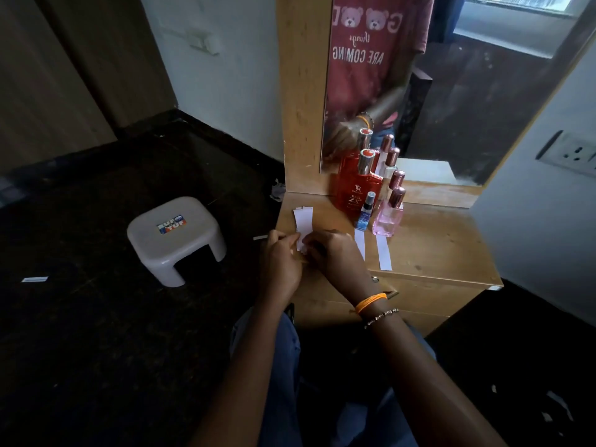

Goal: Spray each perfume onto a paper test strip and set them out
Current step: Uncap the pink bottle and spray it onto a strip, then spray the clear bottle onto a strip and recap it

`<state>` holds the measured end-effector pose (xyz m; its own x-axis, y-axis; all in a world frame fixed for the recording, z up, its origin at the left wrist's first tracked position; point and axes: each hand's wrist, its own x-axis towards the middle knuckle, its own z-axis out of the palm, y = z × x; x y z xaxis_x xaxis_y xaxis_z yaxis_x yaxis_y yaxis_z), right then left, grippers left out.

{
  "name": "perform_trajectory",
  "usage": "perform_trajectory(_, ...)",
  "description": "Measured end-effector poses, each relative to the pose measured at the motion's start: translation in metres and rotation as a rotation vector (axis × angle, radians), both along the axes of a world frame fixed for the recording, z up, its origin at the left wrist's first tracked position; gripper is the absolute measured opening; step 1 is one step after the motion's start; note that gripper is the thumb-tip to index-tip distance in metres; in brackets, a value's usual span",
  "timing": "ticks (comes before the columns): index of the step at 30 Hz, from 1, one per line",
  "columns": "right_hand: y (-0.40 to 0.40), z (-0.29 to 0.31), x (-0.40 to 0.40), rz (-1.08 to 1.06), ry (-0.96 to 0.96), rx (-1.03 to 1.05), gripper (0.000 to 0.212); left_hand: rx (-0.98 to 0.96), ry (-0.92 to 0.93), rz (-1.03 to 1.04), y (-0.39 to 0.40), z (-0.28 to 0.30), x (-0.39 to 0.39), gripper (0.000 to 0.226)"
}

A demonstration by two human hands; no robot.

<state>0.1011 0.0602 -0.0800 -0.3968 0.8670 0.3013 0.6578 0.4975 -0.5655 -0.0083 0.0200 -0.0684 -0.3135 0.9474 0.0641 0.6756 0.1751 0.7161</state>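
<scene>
Paper test strips (303, 222) sit in a small white stack at the left part of your wooden tabletop (432, 246), near its front edge; the stack's near end is under your fingers. Surroundings first:

- Mirror (419, 91) stands at the back of the tabletop in a wood frame, doubling the bottles and showing a red printed shirt.
- White plastic stool (175, 238) on the dark floor to your left, well apart from the tabletop, sticker on top.
- One stray strip (34, 279) lies on the floor far left; another small white piece (259, 237) shows just beside your left hand, off the tabletop edge.
- Wall socket (577, 154) at far right.

In the way: your right hand (338, 253) covers the near end of the stack and part of the first laid-out strip (359, 241). Your left hand (279, 262) closes in from the other side.

Hands: both are pinching at the stack's near end, fingertips together on the paper. How many strips each one grips cannot be told.

Task things:

- Red perfume bottle (353, 191), square, silver neck, red cap, white lettering.
- Small blue spray bottle (364, 212) just in front of it, touching the top of the first laid-out strip.
- Pink bottle (388, 217), rose-gold cap, standing at the top of the second strip (383, 253).
- Another clear bottle (388, 171) behind, against the mirror.

Both laid-out strips lie flat, parallel, pointing toward you.
</scene>
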Motion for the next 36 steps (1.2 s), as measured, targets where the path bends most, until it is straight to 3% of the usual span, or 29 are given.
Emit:
perform_trajectory(3, -0.002, 0.008, -0.006, -0.165, 0.085, -0.035, 0.02, 0.004, -0.002, 0.004, -0.001, -0.001, 0.0, 0.042)
perform_trajectory(8, 0.002, 0.018, -0.019, -0.296, 0.006, -0.159, 0.034, -0.006, -0.01, 0.009, 0.002, -0.003, -0.001, 0.046)
perform_trajectory(14, 0.008, 0.022, -0.018, -0.401, 0.193, -0.373, 0.034, 0.004, 0.039, -0.004, -0.001, -0.005, -0.001, 0.049)
perform_trajectory(25, 0.015, 0.02, -0.015, -0.428, 0.323, -0.491, 0.012, 0.023, 0.066, -0.012, -0.003, -0.004, 0.0, 0.042)
perform_trajectory(30, 0.003, 0.024, -0.001, -0.332, 0.436, -0.49, 0.024, 0.155, -0.184, 0.106, -0.002, 0.01, 0.006, 0.031)
perform_trajectory(36, -0.01, 0.026, 0.027, -0.174, 0.423, -0.476, 0.023, 0.16, -0.492, 0.031, 0.009, 0.027, 0.025, 0.021)
